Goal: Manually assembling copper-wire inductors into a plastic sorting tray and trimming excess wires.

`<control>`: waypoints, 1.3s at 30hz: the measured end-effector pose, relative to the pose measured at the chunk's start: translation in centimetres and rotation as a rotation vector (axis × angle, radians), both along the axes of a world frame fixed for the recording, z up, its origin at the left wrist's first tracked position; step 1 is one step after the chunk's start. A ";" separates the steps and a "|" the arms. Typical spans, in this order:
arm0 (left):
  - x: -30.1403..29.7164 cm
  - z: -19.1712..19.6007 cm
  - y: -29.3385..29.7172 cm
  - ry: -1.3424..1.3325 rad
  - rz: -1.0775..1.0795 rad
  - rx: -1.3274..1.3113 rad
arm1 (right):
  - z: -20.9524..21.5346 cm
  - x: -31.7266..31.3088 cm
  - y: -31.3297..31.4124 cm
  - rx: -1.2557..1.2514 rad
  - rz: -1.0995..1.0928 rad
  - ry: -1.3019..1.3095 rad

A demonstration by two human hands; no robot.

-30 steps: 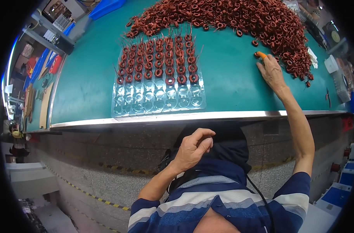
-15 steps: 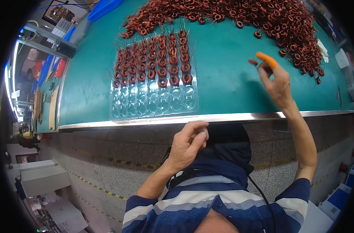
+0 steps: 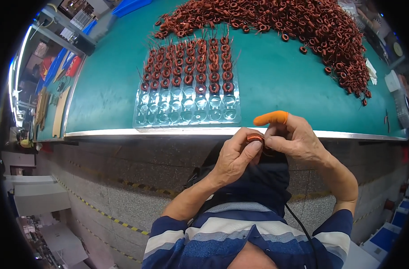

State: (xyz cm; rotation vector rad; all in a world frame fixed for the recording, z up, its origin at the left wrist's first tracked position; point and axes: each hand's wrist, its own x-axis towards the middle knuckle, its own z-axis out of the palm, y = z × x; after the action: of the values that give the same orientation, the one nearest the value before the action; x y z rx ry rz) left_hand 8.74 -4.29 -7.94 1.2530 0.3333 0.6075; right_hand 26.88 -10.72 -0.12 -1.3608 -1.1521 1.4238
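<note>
Just past the table's front edge, my left hand [image 3: 233, 159] pinches a copper-wound toroidal coil [image 3: 254, 137] between thumb and fingers. My right hand [image 3: 298, 140] meets it from the right, its thumb and fingers closed at the coil's side; whether they grip the ring or its wire leads is hidden. An orange finger cot [image 3: 271, 118] covers the right index finger, which points left above the coil. Beyond my left hand lies a clear plastic tray [image 3: 136, 117] with round pockets. Coils with upright leads fill its far rows, while the pockets nearest me hold none.
A large heap of similar coils [image 3: 276, 18] spreads across the back and right of the green table [image 3: 276, 80]. A metal strip [image 3: 101, 132] runs along the front edge. Small pliers [image 3: 386, 120] and a white scrap [image 3: 371, 71] lie at right, a blue bin [image 3: 128, 6] far left.
My right hand has brought a coil from over the table back toward me. My left hand has moved right and up to meet it and now grips the coil.
</note>
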 end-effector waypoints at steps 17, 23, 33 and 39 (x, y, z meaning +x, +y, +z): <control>-1.4 -0.5 0.6 -0.122 -0.099 -0.334 | -2.4 -2.5 -0.5 1.067 0.088 -1.162; -2.2 -0.9 -0.3 -0.099 -0.012 0.035 | -2.3 -3.5 -0.7 0.435 -0.200 -0.554; -1.7 2.1 -0.8 -0.093 0.217 0.632 | -2.2 -3.0 -1.2 0.413 -0.297 -0.407; 0.6 0.2 0.5 -0.008 0.410 0.634 | -0.6 -6.3 -1.9 1.028 -0.248 -1.295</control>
State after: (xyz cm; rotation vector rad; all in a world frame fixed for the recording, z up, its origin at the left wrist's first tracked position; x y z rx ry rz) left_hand 9.33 -3.80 -7.72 1.8042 0.4116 1.1269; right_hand 20.58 -12.62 -0.74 -1.4408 -1.9570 -0.4894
